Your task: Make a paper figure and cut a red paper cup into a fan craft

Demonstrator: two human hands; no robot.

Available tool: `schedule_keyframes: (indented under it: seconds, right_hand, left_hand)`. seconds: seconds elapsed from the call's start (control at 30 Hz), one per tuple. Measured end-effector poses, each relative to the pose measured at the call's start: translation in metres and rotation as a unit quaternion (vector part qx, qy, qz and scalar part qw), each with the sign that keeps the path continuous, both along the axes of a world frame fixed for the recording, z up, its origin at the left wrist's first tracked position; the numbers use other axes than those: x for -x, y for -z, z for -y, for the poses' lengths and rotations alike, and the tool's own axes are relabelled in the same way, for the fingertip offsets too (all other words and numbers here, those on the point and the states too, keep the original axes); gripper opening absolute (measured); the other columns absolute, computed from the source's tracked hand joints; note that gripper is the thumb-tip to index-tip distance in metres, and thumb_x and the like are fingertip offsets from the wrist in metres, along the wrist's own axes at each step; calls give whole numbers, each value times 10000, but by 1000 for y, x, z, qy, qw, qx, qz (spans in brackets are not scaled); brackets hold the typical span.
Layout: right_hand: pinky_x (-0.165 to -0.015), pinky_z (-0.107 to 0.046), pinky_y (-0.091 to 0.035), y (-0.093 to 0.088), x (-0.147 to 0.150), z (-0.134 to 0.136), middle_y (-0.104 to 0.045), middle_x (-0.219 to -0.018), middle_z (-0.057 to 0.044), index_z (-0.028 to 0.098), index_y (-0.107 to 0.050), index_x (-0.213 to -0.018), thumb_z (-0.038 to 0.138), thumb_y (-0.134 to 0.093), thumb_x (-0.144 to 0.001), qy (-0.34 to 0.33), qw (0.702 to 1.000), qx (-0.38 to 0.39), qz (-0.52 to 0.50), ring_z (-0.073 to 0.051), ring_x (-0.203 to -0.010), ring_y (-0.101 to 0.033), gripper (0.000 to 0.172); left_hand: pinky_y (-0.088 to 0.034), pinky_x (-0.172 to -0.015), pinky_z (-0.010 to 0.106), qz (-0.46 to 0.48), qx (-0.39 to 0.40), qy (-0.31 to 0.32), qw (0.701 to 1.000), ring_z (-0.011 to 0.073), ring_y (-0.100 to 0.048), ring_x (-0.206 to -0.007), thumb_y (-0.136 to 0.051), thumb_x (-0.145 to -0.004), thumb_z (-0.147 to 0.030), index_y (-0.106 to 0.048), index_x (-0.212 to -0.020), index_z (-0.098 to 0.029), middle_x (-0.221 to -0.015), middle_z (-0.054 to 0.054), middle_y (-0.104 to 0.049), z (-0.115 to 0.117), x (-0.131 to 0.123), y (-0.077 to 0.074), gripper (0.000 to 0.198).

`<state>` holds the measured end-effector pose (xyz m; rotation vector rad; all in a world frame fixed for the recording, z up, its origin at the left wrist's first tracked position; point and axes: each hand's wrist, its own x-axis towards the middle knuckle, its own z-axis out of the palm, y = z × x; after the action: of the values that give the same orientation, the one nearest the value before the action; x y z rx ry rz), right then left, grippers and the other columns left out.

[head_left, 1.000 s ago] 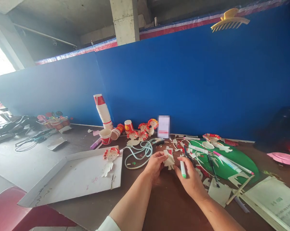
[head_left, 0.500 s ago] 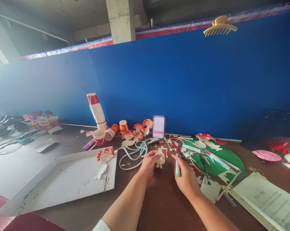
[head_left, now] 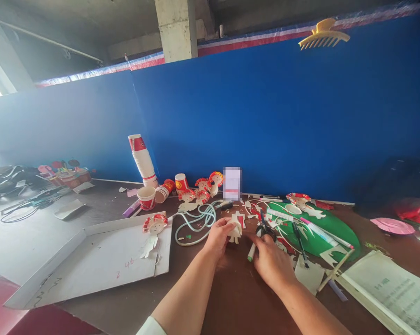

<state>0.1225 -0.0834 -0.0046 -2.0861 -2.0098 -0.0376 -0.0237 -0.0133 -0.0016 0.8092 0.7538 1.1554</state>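
My left hand [head_left: 219, 236] pinches a small white paper cut-out figure [head_left: 236, 229] just above the brown table [head_left: 230, 298]. My right hand [head_left: 270, 261] is beside it on the right, fingers curled. A white marker with a green tip [head_left: 252, 251] sticks out slantwise from its thumb side. Its fingertips reach the black scissors [head_left: 264, 229] lying among the paper scraps. The two hands are a few centimetres apart.
A white cardboard tray [head_left: 91, 265] with a paper doll [head_left: 153, 229] lies to the left. Behind it are a paper cup stack [head_left: 142, 160], loose cups and a pale green cable [head_left: 197, 221]. To the right are a green sheet [head_left: 330, 232] with markers and printed papers [head_left: 387, 291]. A blue partition [head_left: 283, 116] closes off the back.
The marker in my right hand has tipped from upright to slanting, and that hand has moved forward to the scissors. My left hand keeps hold of the cut-out. The view has shifted slightly.
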Motion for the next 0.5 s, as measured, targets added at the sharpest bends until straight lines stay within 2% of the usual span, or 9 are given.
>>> schedule_keyframes:
  seconds: [0.2,0.37,0.5]
  right_hand:
    - [-573,-275,-390,-3,1,2,-580,-966,-55,364,-551,-1267,151,-449,-844,-7,1000,14,23,-216,-770,-666,484]
    - [-578,-306,-434,-2,1,0,-588,-1004,-87,277,-520,-1310,180,-444,-860,-3,1000,12,23,-248,-797,-671,466]
    - [-582,-331,-456,-1,2,0,-600,-1045,-103,224,-518,-1294,180,-448,-860,6,1000,-25,13,-256,-790,-674,442]
  left_hand:
    - [-343,-502,224,-4,6,-7,1000,97,-530,-527,-776,-547,-305,-636,-762,-130,-632,12,-623,0,-1,2,310]
    - [-354,-504,227,-7,7,-7,1000,103,-534,-522,-773,-530,-310,-630,-757,-130,-622,13,-623,-1,-2,3,324]
    - [-345,-493,224,-15,9,-10,1000,101,-525,-510,-772,-531,-312,-624,-760,-132,-609,10,-617,-2,-2,4,327]
